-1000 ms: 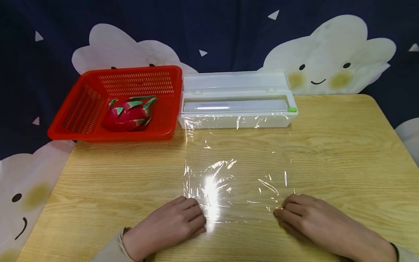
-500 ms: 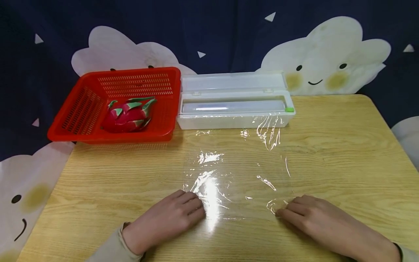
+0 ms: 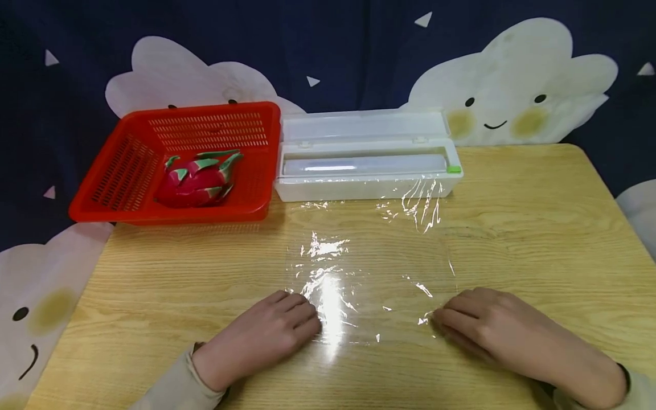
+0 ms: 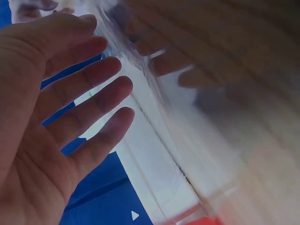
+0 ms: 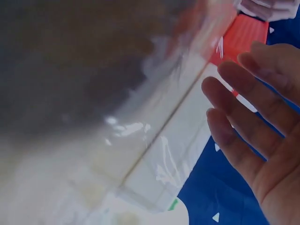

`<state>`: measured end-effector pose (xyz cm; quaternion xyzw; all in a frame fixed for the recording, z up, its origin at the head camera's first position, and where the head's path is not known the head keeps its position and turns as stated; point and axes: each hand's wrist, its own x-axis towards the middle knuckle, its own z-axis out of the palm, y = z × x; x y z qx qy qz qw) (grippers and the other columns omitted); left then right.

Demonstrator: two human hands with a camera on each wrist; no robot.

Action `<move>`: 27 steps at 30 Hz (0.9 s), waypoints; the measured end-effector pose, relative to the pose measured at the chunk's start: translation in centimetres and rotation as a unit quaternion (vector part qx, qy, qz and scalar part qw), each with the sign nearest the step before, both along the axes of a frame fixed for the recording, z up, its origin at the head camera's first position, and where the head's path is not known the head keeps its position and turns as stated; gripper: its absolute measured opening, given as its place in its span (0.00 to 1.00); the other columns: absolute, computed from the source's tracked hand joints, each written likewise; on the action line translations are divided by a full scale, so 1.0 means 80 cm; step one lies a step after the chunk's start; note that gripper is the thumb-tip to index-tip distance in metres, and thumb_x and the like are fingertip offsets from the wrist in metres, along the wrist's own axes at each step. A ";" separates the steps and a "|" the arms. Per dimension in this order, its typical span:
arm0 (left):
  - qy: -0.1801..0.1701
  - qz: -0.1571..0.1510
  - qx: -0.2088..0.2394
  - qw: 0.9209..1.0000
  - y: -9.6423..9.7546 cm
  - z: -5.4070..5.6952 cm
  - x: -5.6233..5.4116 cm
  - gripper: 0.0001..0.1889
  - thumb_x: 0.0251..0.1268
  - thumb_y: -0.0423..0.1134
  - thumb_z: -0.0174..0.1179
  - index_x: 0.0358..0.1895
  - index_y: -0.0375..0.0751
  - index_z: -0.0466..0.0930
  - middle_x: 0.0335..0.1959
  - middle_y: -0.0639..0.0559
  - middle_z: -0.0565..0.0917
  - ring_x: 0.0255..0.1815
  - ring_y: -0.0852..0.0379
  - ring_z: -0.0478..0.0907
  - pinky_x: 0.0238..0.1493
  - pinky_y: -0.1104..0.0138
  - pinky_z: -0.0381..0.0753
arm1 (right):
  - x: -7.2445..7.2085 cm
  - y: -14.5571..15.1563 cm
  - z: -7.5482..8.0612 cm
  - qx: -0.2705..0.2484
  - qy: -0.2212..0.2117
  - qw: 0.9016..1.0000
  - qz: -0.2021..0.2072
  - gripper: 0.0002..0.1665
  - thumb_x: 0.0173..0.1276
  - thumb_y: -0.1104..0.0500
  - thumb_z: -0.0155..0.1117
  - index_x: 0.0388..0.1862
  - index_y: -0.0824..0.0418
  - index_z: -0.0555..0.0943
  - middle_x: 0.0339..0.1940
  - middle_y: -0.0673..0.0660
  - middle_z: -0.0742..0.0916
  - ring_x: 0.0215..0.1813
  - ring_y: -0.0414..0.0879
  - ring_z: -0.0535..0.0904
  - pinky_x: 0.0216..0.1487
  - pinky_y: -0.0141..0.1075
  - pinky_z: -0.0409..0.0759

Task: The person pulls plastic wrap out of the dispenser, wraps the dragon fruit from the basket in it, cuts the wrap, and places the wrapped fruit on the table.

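Clear film (image 3: 379,267) lies over the wooden table (image 3: 538,228), drawn from a roll (image 3: 365,165) in the white box (image 3: 369,146) across the box's front edge toward the person. Head view: glare and creases show on it; the near edge runs between the two hands.

Left hand (image 3: 261,333) at the film's near left corner, right hand (image 3: 504,330) at the near right. From the head only the backs and bent knuckles show. The wrist views add the palms: fingers of both hands loosely extended and spread apart, tips beside the film. Whether either thumb presses the film: cannot tell.

Box lid (image 3: 364,126) raised at the back, a head-view reading. Green tab (image 3: 453,169) at the box's right end, also caught in right wrist view.

Red basket (image 3: 174,214) beside the box's left end; both wrist views catch only parts of it. Its content, a dragon fruit (image 3: 192,185), is recognisable from the head alone. Behind: dark blue cloth (image 3: 359,57) with smiling clouds.
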<state>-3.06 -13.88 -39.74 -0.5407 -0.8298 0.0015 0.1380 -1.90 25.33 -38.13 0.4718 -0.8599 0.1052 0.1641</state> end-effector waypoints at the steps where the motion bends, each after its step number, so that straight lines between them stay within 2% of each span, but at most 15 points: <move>1: 0.001 0.000 0.003 1.000 0.000 0.000 -0.001 0.08 0.63 0.33 0.63 0.42 0.50 0.81 0.41 0.60 0.85 0.44 0.59 0.80 0.47 0.66 0.84 | -0.004 -0.001 0.003 -0.005 0.002 1.000 -0.002 0.30 0.88 0.46 0.37 0.41 0.49 0.88 0.36 0.40 0.88 0.38 0.36 0.84 0.39 0.35 0.84; 5: 0.003 0.000 0.013 1.000 0.001 0.000 -0.004 0.06 0.64 0.34 0.62 0.41 0.50 0.81 0.40 0.61 0.84 0.42 0.60 0.80 0.45 0.67 0.83 | -0.016 -0.007 0.014 -0.013 0.011 1.000 0.003 0.29 0.87 0.46 0.39 0.41 0.49 0.89 0.38 0.41 0.88 0.40 0.36 0.84 0.42 0.36 0.85; 9: -0.014 0.009 0.023 1.000 0.000 0.000 -0.009 0.05 0.64 0.35 0.66 0.41 0.49 0.82 0.40 0.60 0.85 0.45 0.59 0.82 0.48 0.66 0.84 | -0.030 -0.015 0.020 -0.017 0.006 1.000 0.009 0.29 0.86 0.46 0.39 0.41 0.50 0.89 0.40 0.43 0.90 0.43 0.38 0.86 0.46 0.37 0.85; 14: -0.034 0.022 0.035 0.999 -0.001 0.002 -0.017 0.06 0.64 0.36 0.68 0.42 0.48 0.83 0.40 0.60 0.86 0.47 0.59 0.83 0.52 0.64 0.86 | -0.046 -0.023 0.018 -0.023 -0.009 1.000 0.012 0.29 0.86 0.44 0.40 0.44 0.51 0.89 0.43 0.45 0.90 0.47 0.40 0.87 0.49 0.41 0.87; 20: -0.034 0.025 0.037 0.998 0.001 0.007 -0.020 0.06 0.64 0.37 0.70 0.41 0.49 0.84 0.39 0.60 0.87 0.46 0.59 0.83 0.54 0.64 0.86 | -0.058 -0.026 0.011 -0.010 -0.025 0.999 0.017 0.28 0.85 0.41 0.41 0.47 0.52 0.88 0.47 0.47 0.90 0.50 0.42 0.87 0.51 0.41 0.87; 27: -0.030 0.030 0.062 0.997 0.001 0.016 -0.026 0.09 0.61 0.40 0.74 0.41 0.49 0.84 0.38 0.60 0.87 0.46 0.58 0.84 0.54 0.63 0.86 | -0.067 -0.029 0.005 0.000 -0.036 0.999 0.018 0.24 0.82 0.42 0.53 0.56 0.56 0.86 0.53 0.51 0.89 0.53 0.46 0.86 0.54 0.45 0.87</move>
